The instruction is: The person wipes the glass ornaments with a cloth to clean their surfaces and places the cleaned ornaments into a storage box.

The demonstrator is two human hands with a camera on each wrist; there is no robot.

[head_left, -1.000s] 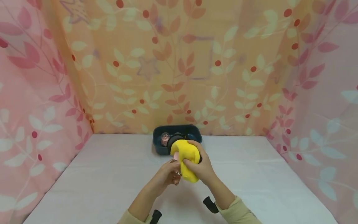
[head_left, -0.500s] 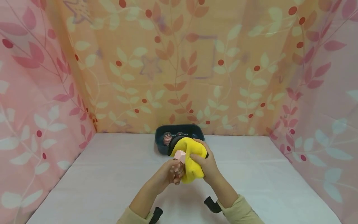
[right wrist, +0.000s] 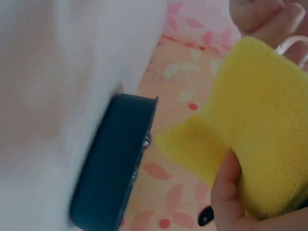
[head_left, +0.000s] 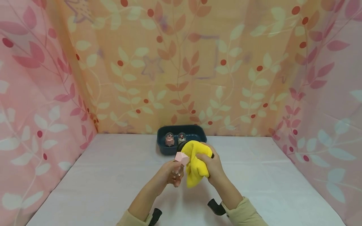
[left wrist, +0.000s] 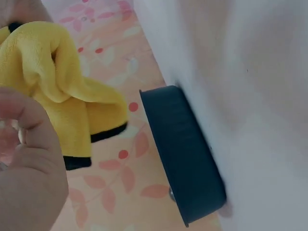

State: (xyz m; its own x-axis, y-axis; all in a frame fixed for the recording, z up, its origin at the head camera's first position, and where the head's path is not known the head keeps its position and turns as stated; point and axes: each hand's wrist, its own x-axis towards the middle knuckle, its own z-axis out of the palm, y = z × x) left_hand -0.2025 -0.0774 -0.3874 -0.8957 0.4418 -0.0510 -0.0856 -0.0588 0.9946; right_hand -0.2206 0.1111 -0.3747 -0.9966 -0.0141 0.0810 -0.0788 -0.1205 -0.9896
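Observation:
My left hand (head_left: pixel 164 174) holds a small clear ornament with a pink faceted end (head_left: pixel 182 158), which points up and away from me. Fingers hide part of its clear body. To its right, my right hand (head_left: pixel 215 164) grips a bunched yellow cloth (head_left: pixel 195 161) with black edging. The cloth hangs beside the ornament, with a narrow gap between them in the head view. In the right wrist view, the thumb (right wrist: pixel 228 178) presses on the fluffy yellow cloth (right wrist: pixel 269 125). The left wrist view shows folds of the cloth (left wrist: pixel 62 86) beyond the left hand (left wrist: pixel 33 178).
A dark blue tray (head_left: pixel 163 151) stands at the back of the white-covered table (head_left: pixel 113 175), before a floral curtain (head_left: pixel 181 62). Inside it are a pink-based globe ornament (head_left: pixel 169 140) and another small globe (head_left: pixel 182 137). Cloth overlaps the tray's front right in the head view.
The yellow cloth has shifted right and come off the ornament, so its pink end and clear body show more. The second globe in the tray has come into view.

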